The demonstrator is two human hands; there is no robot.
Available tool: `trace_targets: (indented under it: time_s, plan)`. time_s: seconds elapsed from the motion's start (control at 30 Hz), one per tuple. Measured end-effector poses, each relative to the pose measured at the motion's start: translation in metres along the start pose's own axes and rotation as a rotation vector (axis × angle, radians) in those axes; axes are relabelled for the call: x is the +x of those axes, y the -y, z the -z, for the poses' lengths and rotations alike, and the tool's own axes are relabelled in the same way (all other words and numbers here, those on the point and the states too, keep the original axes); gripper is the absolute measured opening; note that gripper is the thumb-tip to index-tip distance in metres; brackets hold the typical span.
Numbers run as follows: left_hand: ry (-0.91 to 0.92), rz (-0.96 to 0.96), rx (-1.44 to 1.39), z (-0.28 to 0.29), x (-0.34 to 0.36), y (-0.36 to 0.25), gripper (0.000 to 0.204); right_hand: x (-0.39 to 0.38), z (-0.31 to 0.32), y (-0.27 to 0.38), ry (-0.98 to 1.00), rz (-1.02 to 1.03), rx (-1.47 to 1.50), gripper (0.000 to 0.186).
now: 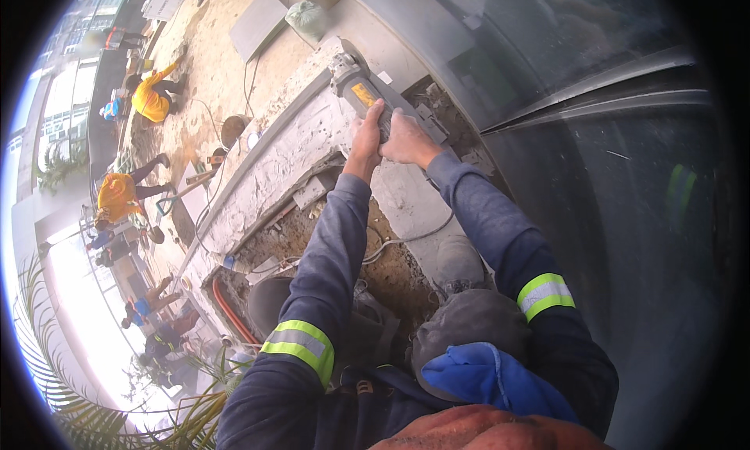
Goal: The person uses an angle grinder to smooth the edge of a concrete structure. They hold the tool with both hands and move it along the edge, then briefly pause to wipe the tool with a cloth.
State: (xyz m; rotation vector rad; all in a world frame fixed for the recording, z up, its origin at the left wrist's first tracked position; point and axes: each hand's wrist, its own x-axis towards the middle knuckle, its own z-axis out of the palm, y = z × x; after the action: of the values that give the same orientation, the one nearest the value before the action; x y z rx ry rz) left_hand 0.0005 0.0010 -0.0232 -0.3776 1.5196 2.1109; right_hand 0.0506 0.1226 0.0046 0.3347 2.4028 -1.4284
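Note:
With both arms stretched forward, I hold a grey angle grinder [357,89] that has a yellow label and a disc at its far end. My left hand [365,142] is closed round its body. Close beside it, my right hand [408,140] is closed round the rear part. The grinder's head is over the far end of a dusty, pale concrete ledge [312,110]. Whether the disc touches the concrete I cannot tell. A grey cable [406,237] loops below my forearms.
Dark glass panels [594,184] rise close on my right. A dug-out hollow with rubble [398,274] lies below my arms, an orange pipe [232,309] at its left. Several people work on the left, one in a yellow top [152,97]. A shovel [183,192] and palm fronds [86,407] are there too.

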Motion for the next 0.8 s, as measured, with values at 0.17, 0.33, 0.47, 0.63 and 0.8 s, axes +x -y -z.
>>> trace_targets:
  time_s: [0.17, 0.33, 0.47, 0.63, 0.8]
  plan:
    - [-0.018, -0.013, 0.002, -0.014, -0.013, 0.006, 0.031, -0.002, -0.004, -0.016, 0.005, 0.015, 0.044, 0.065]
    - [-0.040, -0.041, 0.023, -0.014, -0.033, 0.013, 0.031, -0.032, 0.003, -0.007, 0.015, 0.012, 0.065, 0.060]
    - [-0.047, -0.051, 0.060, -0.023, -0.050, 0.024, 0.034, -0.054, 0.009, -0.012, 0.005, -0.025, 0.055, 0.057]
    - [-0.071, -0.045, 0.053, -0.024, -0.060, 0.037, 0.035, -0.069, 0.008, -0.017, -0.020, -0.007, 0.059, 0.056]
    - [-0.053, -0.048, 0.054, -0.026, -0.057, 0.030, 0.034, -0.062, 0.007, -0.018, -0.010, 0.002, 0.061, 0.055]
